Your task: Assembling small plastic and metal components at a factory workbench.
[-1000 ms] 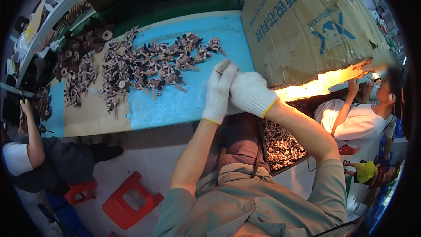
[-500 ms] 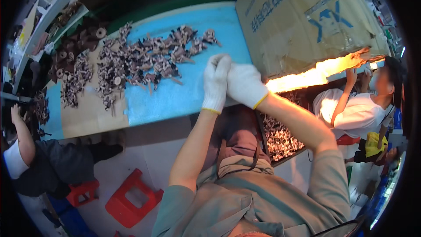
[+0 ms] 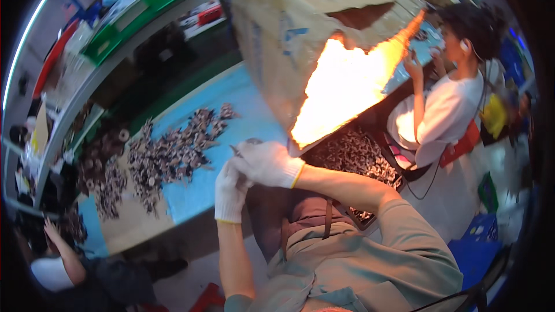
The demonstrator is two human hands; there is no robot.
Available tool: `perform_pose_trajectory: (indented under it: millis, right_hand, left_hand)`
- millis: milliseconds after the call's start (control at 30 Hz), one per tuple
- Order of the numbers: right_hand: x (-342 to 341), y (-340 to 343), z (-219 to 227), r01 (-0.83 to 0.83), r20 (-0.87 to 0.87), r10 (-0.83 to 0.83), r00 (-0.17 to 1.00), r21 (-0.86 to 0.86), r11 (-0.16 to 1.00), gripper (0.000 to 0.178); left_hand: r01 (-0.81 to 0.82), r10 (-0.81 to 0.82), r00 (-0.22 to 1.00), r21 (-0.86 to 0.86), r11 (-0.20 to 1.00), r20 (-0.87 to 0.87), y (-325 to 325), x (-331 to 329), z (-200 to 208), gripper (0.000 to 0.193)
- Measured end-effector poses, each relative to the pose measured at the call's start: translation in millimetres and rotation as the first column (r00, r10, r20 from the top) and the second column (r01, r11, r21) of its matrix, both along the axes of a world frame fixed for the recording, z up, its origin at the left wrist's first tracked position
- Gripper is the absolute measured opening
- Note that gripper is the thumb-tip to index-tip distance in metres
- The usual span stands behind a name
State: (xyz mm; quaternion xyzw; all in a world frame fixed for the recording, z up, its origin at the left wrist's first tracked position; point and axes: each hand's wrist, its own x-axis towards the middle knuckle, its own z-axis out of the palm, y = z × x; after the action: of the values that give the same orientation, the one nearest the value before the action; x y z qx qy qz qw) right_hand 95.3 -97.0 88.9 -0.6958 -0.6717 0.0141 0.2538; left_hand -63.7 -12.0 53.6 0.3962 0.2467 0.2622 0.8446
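Note:
Both of my hands wear white knit gloves with yellow cuffs and are pressed together at the front edge of the blue-topped table [image 3: 193, 193]. My right hand [image 3: 269, 163] is closed, lying over the fingers of my left hand [image 3: 231, 190], which is closed too. A small dark tip shows at the right hand's fingers; the gloves hide the rest, so I cannot make out its kind. Left of my hands, many small brown and pinkish figure-like parts [image 3: 167, 150] lie heaped on the tabletop. A crate of similar small parts [image 3: 352, 159] sits below my right forearm.
A large cardboard box [image 3: 263, 40] stands on the table, its opening glowing brightly. Close on the right sits a person in white [image 3: 445, 110]; another person's arm [image 3: 66, 254] is at the far left. A shelf holds a green bin [image 3: 139, 14]. A red stool [image 3: 208, 297] stands below.
The view has swung to the right and up, showing more of the box's glowing opening and the seated person. My hands stay together, now lower and further left in the picture.

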Motion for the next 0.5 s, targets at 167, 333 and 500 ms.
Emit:
perform_pose_trajectory:
  millis: [167, 333, 500]
  right_hand:
    - [7, -27, 25, 0.001, -0.881, -0.425, 0.208, -0.435, 0.901, 0.054]
    - [98, -88, 3, 0.143, -0.347, -0.298, 0.889, -0.409, 0.901, 0.047]
    - [215, -63, -109, 0.448, 0.393, -0.389, 0.834, -0.07, 0.891, 0.041]
  left_hand:
    - [0.033, 0.214, 0.939, 0.688, 0.725, -0.27, -6, 10, 24, 0.034]
    - [0.018, 0.703, 0.662, 0.942, 0.334, -0.262, 92, 7, 54, 0.043]
    - [0.249, 0.696, 0.626, 0.936, 0.25, -0.353, 67, 35, 34, 0.045]
